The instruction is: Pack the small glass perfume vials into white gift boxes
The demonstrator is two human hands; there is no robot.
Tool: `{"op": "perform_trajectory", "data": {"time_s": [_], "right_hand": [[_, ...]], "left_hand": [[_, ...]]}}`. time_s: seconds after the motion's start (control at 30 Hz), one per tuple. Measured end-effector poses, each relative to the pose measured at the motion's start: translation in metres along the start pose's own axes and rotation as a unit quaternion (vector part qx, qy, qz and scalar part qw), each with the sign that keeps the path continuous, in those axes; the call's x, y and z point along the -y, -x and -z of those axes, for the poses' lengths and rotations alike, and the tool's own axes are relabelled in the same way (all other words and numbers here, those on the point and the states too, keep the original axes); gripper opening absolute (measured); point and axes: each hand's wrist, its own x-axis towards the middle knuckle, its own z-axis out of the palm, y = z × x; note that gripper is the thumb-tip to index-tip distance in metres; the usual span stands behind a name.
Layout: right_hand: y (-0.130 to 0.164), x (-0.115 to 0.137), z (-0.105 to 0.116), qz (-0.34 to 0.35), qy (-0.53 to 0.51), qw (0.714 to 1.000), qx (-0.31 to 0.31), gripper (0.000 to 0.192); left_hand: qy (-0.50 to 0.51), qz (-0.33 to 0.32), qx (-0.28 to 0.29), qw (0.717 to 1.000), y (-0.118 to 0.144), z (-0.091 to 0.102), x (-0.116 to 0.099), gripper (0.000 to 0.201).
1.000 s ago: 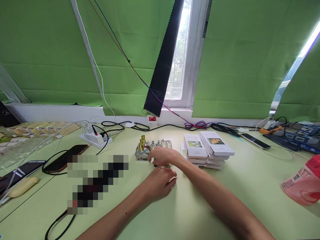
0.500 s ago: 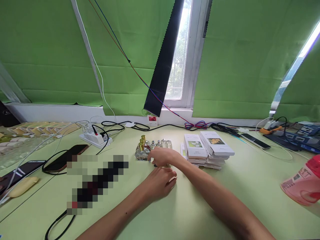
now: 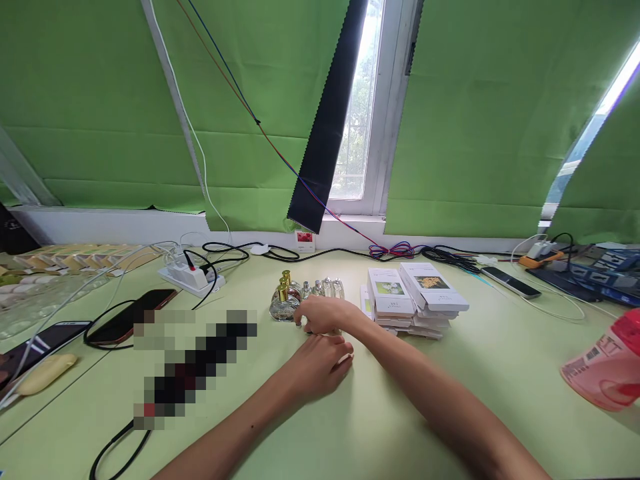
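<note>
My right hand [image 3: 323,315] reaches across in front of a group of small glass perfume bottles, its fingers bent downward and closed. What they hold, if anything, is hidden. Just nearer to me, my left hand [image 3: 323,363] is above the table with its fingers curled and thumb tucked in; its grip is hidden too. Left of the right hand stand clear bottles with gold tops [image 3: 284,308]. Behind that hand are clear bottles with silvery tops [image 3: 328,288], their lower parts covered by it. White printed boxes [image 3: 393,303] lie stacked to the right of my hands.
A power strip [image 3: 193,277] with tangled cables sits at the back left, near phones [image 3: 135,317]. A blurred-out dark object [image 3: 195,367] lies left of my forearm. At the right are a pink container [image 3: 603,367] and another dark handset [image 3: 511,282].
Both hands stay almost in place. The right fingers have shifted very slightly, and a small dark spot below them is now hardly visible.
</note>
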Motion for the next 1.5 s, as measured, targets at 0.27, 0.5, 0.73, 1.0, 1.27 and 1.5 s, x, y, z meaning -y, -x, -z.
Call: {"op": "perform_trajectory", "data": {"time_s": [0.27,0.5,0.73,1.0,1.27,1.5], "right_hand": [[-0.006,-0.002,-0.006,0.016,0.005,1.000,-0.015,0.037],[-0.011,-0.003,-0.013,0.027,0.019,0.999,-0.033,0.029],[-0.013,-0.002,-0.015,0.039,0.031,0.998,-0.041,0.024],[-0.008,0.005,-0.010,0.038,0.087,0.995,-0.031,0.024],[-0.005,0.009,-0.007,0.022,0.092,0.995,-0.019,0.023],[-0.006,0.009,-0.007,0.019,0.087,0.996,-0.022,0.023]], "left_hand": [[-0.004,0.008,0.007,1.000,0.000,0.002,-0.003,0.024],[-0.004,0.011,0.011,1.000,0.000,0.002,-0.002,0.023],[-0.005,0.013,0.022,1.000,0.000,0.003,-0.003,0.022],[-0.009,0.014,0.031,0.999,0.000,0.004,-0.003,0.023],[0.002,0.019,0.027,0.999,0.000,0.003,-0.003,0.024],[-0.006,0.011,0.018,1.000,0.001,0.002,-0.002,0.025]]}}
